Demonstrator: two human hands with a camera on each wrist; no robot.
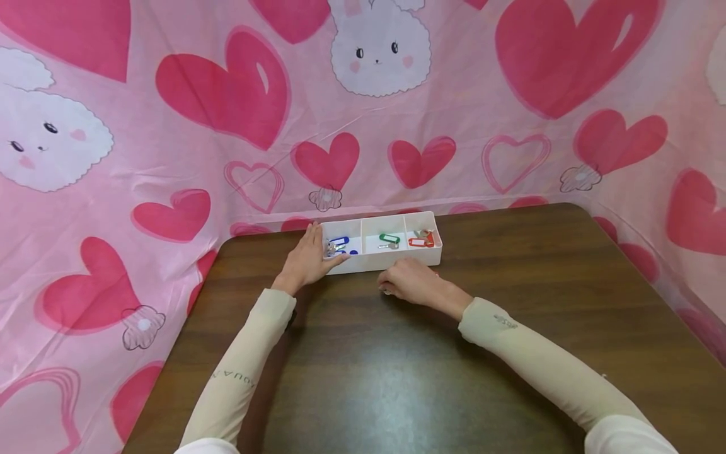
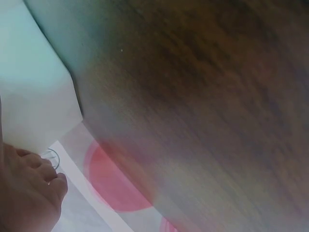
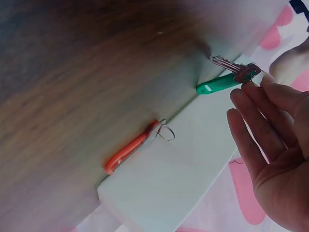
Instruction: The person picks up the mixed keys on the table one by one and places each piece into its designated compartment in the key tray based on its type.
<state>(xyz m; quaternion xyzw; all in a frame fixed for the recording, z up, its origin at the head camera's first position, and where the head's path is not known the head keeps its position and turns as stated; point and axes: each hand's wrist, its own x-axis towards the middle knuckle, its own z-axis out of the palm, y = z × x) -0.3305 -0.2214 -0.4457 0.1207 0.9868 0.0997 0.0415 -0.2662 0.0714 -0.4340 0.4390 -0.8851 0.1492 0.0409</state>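
Observation:
A long white three-part box [image 1: 374, 263] stands near the table's far edge. My left hand [image 1: 306, 258] rests at its left end, fingers straight and thumb along the front rim. In front of the box, low over the table, my right hand [image 1: 414, 280] pinches a key [image 3: 224, 64] with a green key tag [image 3: 212, 87]. A red key tag [image 3: 128, 152] with a ring lies against the box's front wall, mostly behind my right hand in the head view. The box's compartments hold blue tags [image 1: 339, 240], a green tag [image 1: 389, 238] and red tags [image 1: 418, 242], with keys among them.
The brown wooden table [image 1: 397, 366] reaches toward me below both forearms. A pink cloth [image 1: 471, 139] with hearts and rabbit faces hangs behind the table and at both sides, close behind the box.

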